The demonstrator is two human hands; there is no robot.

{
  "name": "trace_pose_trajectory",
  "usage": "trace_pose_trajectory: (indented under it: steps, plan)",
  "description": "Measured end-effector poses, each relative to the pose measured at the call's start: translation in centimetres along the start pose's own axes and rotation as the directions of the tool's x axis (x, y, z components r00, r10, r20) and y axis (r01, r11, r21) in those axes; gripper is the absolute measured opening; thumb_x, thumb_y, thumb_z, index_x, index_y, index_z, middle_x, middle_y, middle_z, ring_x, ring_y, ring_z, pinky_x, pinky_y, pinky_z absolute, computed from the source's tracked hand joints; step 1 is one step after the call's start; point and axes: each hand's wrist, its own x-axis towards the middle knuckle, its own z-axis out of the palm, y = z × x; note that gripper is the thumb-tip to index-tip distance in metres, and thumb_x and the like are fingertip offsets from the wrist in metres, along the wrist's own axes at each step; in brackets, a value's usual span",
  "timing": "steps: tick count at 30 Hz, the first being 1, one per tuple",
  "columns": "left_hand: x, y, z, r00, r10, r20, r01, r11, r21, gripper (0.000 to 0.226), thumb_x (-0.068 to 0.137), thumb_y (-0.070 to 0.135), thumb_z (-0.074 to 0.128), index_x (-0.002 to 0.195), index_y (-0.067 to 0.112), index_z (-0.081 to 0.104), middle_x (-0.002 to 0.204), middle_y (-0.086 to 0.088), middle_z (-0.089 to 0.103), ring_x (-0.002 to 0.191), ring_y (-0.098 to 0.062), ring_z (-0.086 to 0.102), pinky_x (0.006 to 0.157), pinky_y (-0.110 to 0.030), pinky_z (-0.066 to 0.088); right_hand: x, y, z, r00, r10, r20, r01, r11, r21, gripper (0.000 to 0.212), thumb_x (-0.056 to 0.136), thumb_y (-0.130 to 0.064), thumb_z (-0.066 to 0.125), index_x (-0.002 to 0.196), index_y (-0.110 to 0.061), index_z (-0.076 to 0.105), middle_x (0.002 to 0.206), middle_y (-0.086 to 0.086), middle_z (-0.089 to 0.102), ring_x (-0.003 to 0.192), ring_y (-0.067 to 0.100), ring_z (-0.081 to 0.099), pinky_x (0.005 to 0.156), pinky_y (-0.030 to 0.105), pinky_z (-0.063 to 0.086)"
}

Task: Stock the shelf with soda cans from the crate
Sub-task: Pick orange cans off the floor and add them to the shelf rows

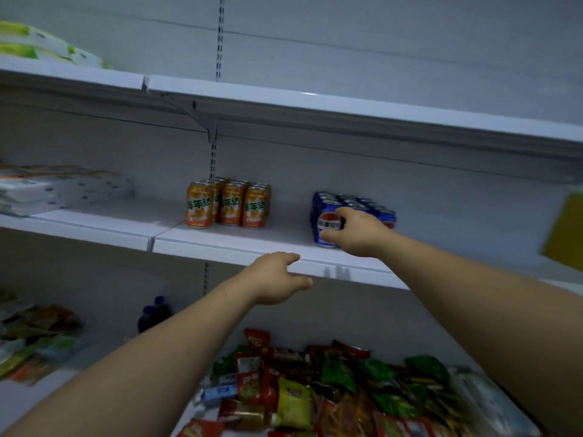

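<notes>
On the white middle shelf (239, 244) stand several orange soda cans (228, 203) in a tight cluster. To their right is a group of several blue cola cans (356, 205). My right hand (356, 231) is wrapped around the front blue cola can (328, 227), which stands upright at the shelf's front edge. My left hand (277, 277) hovers just below the shelf's front lip, fingers apart and holding nothing. No crate is in view.
Bare shelf surface lies between the two can groups. White packs (60, 190) sit on the shelf's left end. Below are snack packets (315, 392) and dark bottles (154, 313). A yellow tag (564, 234) hangs at the right. The upper shelf (315, 105) overhangs.
</notes>
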Motion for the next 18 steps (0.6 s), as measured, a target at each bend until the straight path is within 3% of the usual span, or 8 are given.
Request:
trace_pose_trajectory:
  steps: [10, 14, 18]
  plan:
    - [-3.8, 11.0, 10.7, 0.964, 0.13, 0.232, -0.122, 0.991, -0.046, 0.073, 0.084, 0.051, 0.061, 0.146, 0.023, 0.033, 0.154, -0.001, 0.031, 0.139, -0.02, 0.032, 0.11, -0.033, 0.03, -13.7, 12.9, -5.2, 0.964, 0.26, -0.059, -0.262, 0.964, -0.032, 0.076, 0.092, -0.052, 0.054, 0.151, -0.016, 0.025, 0.156, 0.007, 0.028, 0.138, 0.027, 0.034, 0.108, 0.037, 0.032]
    - [-5.2, 13.9, 16.3, 0.915, 0.199, 0.351, -0.195, 0.98, -0.047, 0.071, 0.086, 0.048, 0.06, 0.146, 0.021, 0.033, 0.153, -0.002, 0.032, 0.138, -0.02, 0.033, 0.11, -0.032, 0.029, -18.6, 17.6, -4.2, 0.925, 0.377, -0.043, -0.378, 0.925, -0.025, 0.078, 0.09, -0.054, 0.056, 0.151, -0.016, 0.026, 0.155, 0.007, 0.03, 0.136, 0.028, 0.037, 0.103, 0.036, 0.036]
    - [-6.1, 15.1, 22.1, 0.836, 0.247, 0.491, -0.26, 0.965, -0.043, 0.068, 0.085, 0.049, 0.061, 0.144, 0.022, 0.039, 0.147, -0.002, 0.043, 0.128, -0.02, 0.046, 0.107, -0.033, 0.037, -22.5, 21.8, -1.4, 0.868, 0.495, 0.031, -0.494, 0.868, -0.043, 0.076, 0.091, -0.054, 0.055, 0.15, -0.015, 0.029, 0.154, 0.009, 0.032, 0.134, 0.029, 0.04, 0.101, 0.035, 0.038]
